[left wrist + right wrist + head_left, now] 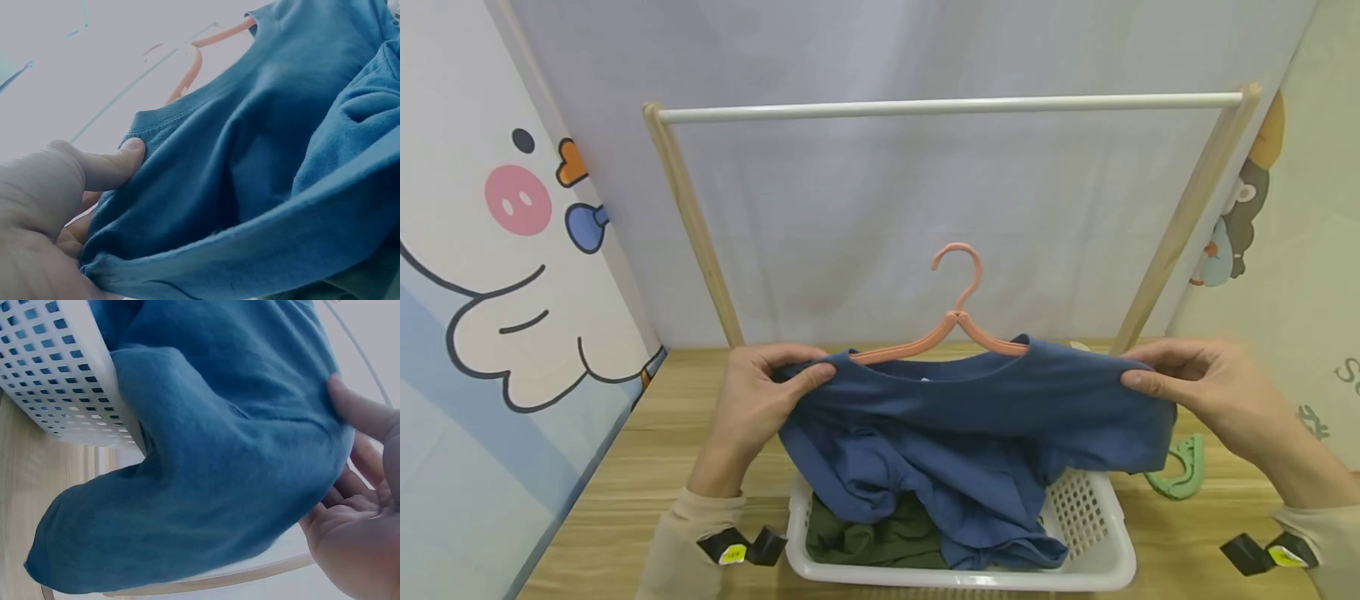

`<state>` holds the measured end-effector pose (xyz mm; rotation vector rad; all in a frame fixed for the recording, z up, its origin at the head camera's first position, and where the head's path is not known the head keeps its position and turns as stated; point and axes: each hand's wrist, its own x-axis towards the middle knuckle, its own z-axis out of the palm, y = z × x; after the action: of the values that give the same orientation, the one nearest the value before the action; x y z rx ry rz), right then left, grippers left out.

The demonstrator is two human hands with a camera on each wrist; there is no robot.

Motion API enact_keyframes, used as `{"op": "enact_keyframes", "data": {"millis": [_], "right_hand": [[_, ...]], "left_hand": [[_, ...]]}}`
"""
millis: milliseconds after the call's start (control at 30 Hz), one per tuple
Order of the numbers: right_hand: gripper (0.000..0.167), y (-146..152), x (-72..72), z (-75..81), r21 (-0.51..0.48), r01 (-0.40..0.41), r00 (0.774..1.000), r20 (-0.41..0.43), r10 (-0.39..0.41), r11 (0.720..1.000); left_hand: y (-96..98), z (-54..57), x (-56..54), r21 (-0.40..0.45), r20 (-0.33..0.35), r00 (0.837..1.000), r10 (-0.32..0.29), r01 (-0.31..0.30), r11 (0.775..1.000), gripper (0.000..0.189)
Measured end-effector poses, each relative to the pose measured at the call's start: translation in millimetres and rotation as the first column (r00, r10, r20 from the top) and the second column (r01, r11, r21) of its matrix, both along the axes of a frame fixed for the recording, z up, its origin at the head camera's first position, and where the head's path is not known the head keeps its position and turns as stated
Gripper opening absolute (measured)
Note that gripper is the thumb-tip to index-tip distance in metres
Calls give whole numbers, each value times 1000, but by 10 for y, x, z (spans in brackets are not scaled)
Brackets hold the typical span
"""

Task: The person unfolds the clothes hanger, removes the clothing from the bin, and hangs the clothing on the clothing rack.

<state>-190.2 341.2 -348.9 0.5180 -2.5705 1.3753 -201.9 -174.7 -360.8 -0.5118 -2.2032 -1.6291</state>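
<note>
A blue T-shirt (955, 400) hangs spread between both hands, its lower part bunched down into a white basket (1116, 533). Inside its neckline sits a pink clothes hanger (936, 329), hook upward; the ends of its arms are hidden by the cloth. My left hand (767, 392) pinches the shirt at its left shoulder, thumb in front. At the opposite shoulder my right hand (1202, 387) pinches the cloth the same way. The left wrist view shows the thumb (119, 165) pressing the fabric near the collar. In the right wrist view a sleeve (112, 531) droops beside the basket.
Behind the shirt stands a rack with a white rail (955, 107) and wooden posts (700, 233). Dark green cloth (872, 537) lies in the basket. A green hanger (1183, 471) rests on the wooden table (647, 467) at the right. Printed panels flank both sides.
</note>
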Motion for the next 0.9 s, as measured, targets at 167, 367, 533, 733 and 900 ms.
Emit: {"op": "enact_keyframes", "data": {"millis": [167,367,533,733,900], "right_hand": [[39,9,1,31,-49,-82,995,53,85,995],[36,-49,2,111,-2,-89,996,24,89,996],[34,-176,-15,117,64,-95,995,36,92,993],[28,-274,-35,88,17,-104,990,101,102,994],[19,-327,-45,84,8,-119,989,95,117,993]], "left_hand": [[15,-16,-7,-12,16,1000,-9,9,1000,15],[25,-17,-5,-3,19,1000,-5,5,1000,15],[30,-12,4,-3,21,1000,-5,5,1000,15],[36,-17,2,-4,30,999,-16,16,1000,15],[25,-24,-4,-9,23,1000,-11,12,1000,14]]}}
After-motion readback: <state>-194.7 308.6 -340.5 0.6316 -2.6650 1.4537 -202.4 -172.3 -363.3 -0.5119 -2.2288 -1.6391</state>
